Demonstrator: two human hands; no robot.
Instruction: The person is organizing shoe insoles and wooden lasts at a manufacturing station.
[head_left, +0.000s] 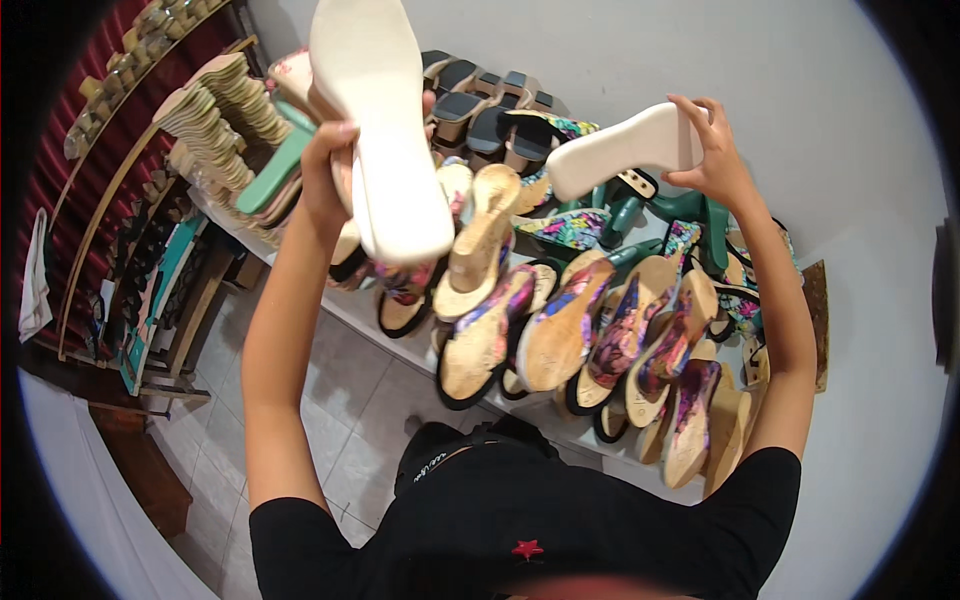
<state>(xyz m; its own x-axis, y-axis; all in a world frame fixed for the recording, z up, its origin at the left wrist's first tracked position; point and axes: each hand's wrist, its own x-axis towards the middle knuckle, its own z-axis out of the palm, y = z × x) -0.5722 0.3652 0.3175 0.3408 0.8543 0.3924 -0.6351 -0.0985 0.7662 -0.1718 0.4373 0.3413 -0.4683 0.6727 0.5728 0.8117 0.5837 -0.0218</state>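
My left hand (pixel 328 172) is closed around the waist of a cream shoe sole (pixel 388 120), raised over the table with its toe end cut off by the top of the view. Layered edges show under that sole; I cannot tell how many pieces there are. On the other side, my right hand (pixel 722 160) grips the wide end of a second cream sole (pixel 625 150) between thumb and fingers. This one is tilted on its side above green shoe parts (pixel 625 220). Below both hands stand floral wedge soles (pixel 487 345) with tan undersides.
A white table (pixel 375 325) against the wall carries crowded rows of shoes. Black-topped heeled soles (pixel 490 130) are at the back. Stacked tan soles (pixel 215 120) and a green sole (pixel 275 165) lie at the left. A curved shelf rack (pixel 110 200) stands farther left.
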